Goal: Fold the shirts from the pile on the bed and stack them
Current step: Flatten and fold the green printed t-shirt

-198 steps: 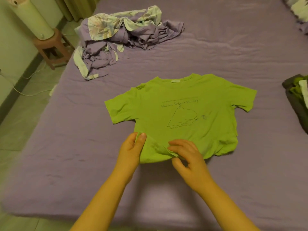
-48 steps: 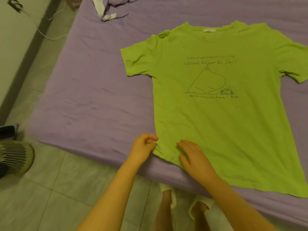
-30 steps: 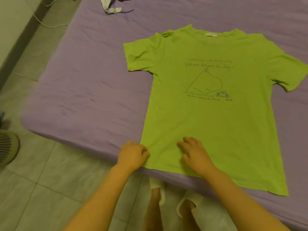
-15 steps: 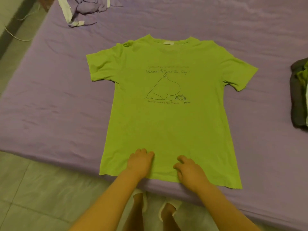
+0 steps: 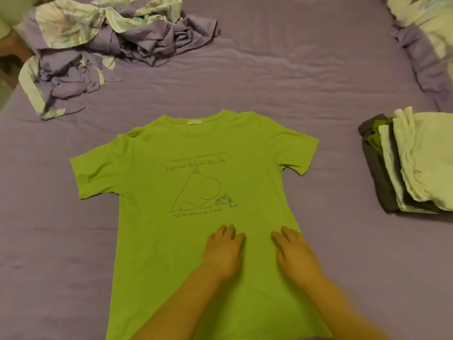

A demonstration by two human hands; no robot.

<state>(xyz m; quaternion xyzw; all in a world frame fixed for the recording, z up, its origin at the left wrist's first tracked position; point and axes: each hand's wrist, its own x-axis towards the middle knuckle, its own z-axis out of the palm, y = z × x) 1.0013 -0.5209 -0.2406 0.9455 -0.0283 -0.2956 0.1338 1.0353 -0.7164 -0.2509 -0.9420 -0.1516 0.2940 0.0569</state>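
1. Head view, task item: the green T-shirt [image 5: 208,192] lies front up and spread flat at the centre of the bed [image 5: 294,82], collar toward 12 o'clock and hem toward 6 o'clock. Both short sleeves are extended, one to 9 o'clock and one to 3 o'clock.
2. Head view, print: a dark line drawing of a rounded, humped figure sits on the chest, with handwritten text above and below it. A small white label shows inside the collar.
3. Head view, left hand [image 5: 224,251]: grip released. The fingers lie straight and together, palm down, resting on the lower shirt body just below the print.
4. Head view, right hand [image 5: 295,253]: grip released. The fingers are spread slightly and lie flat on the fabric, just beside the left hand at its 3 o'clock side.
5. Head view, stack: the folded stack [image 5: 411,163] sits on the bed at 3 o'clock, well apart from the shirt. It is layered in pale green-white, bright green and dark grey fabric, with the edges fanned out.
6. Head view, bedding: the crumpled cover [image 5: 98,42], lilac with a pale leaf pattern, is bunched at 10 to 11 o'clock. A similar patterned pillow [image 5: 426,28] lies at 1 o'clock.
7. Head view, material: the bed sheet is lilac, soft and lightly wrinkled.
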